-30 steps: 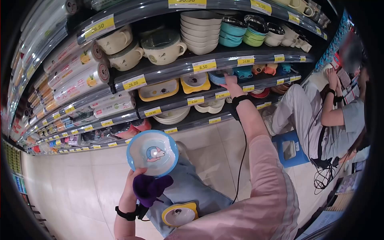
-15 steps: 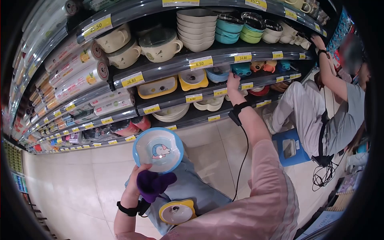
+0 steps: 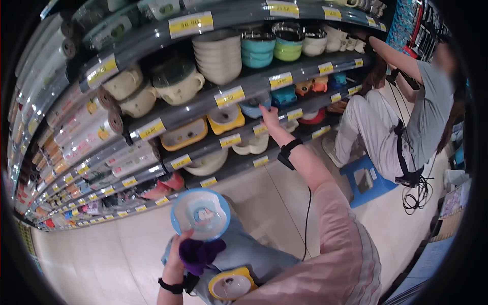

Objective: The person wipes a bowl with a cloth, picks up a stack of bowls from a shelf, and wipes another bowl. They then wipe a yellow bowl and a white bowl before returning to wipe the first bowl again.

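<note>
A white bowl with a blue rim and a cartoon print (image 3: 202,216) is in my left hand (image 3: 177,254), fingers closed on its near edge. Bunched purple cloth (image 3: 199,255) lies against that hand. On my lap, over blue fabric, rests a yellow-rimmed bowl (image 3: 232,284). My right hand (image 3: 271,118) reaches to the shelf, its fingers closed at the rim of a stack of blue bowls (image 3: 254,107); the fingertips are partly hidden. Left of this stack sits a yellow square bowl (image 3: 225,118), and right of it stands a teal animal-shaped dish (image 3: 283,95).
Upper shelves carry stacked cream bowls (image 3: 217,58), lidded cups (image 3: 179,84) and rolled plastic packs (image 3: 91,127). Price tags line the shelf edges. At right another person (image 3: 427,107) sits on a blue stool (image 3: 366,183), reaching to the shelf. A cable hangs from my right wrist.
My view has turned, so the shelves tilt and shift left. My right hand stays at the blue bowls, now nearer the stack's front. My left hand still holds the blue-rimmed bowl.
</note>
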### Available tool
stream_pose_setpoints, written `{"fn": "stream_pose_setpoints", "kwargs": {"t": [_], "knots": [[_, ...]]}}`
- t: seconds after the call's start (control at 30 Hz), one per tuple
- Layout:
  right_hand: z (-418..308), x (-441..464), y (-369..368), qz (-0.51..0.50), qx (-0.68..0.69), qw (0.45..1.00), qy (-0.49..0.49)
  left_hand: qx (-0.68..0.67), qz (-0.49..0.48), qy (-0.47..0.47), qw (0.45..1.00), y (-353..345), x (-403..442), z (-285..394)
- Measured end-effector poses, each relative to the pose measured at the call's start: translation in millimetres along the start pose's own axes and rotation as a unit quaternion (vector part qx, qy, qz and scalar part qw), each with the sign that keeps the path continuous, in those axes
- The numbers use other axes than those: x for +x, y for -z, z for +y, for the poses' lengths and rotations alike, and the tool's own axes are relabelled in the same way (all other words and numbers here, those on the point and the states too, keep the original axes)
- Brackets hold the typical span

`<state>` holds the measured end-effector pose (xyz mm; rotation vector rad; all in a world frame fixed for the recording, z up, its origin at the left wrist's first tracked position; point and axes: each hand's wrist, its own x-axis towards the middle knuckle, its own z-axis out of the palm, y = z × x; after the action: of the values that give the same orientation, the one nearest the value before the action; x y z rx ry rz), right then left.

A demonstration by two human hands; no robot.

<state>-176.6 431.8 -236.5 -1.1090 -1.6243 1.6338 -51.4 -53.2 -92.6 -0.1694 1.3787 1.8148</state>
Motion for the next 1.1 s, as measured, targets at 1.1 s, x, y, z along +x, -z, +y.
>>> {"fn": "stream_pose_setpoints", "kwargs": {"t": [1.1], "knots": [[-116.0, -200.2, 129.3, -0.319, -0.049, 0.940, -0.106, 0.057, 0.055, 0.038, 0.996, 5.4, -39.8, -0.5]]}}
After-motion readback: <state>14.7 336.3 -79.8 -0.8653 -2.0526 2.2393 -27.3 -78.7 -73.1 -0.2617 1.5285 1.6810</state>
